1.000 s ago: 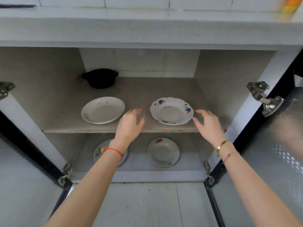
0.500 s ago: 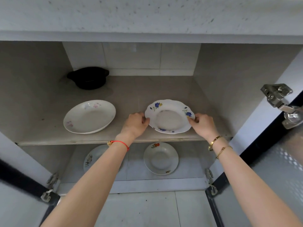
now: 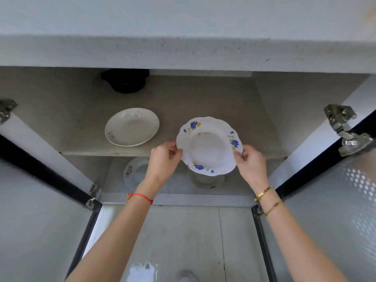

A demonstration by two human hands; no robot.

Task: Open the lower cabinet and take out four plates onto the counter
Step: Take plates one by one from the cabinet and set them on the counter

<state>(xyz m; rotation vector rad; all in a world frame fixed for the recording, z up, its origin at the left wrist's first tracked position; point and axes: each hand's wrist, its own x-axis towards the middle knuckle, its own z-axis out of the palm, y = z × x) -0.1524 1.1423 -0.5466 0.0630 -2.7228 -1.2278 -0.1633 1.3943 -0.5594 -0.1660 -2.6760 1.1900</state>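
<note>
The lower cabinet stands open, both doors swung wide. A scalloped white plate with blue flowers is lifted clear of the upper shelf and held out past its front edge. My left hand pinches its left rim and my right hand its right rim. A plain white plate with faint pink marks lies on the upper shelf to the left. Two more plates rest on the bottom shelf: one partly behind my left wrist, one mostly hidden under the held plate.
The grey counter edge overhangs the cabinet at the top. A black pot sits at the back of the upper shelf. The open doors flank my arms, with metal hinges on the frame. Tiled floor lies below.
My hands closed on the blue-flowered plate, then lifted it off the upper shelf and drew it towards me. The view has tilted, so the counter edge fills more of the top.
</note>
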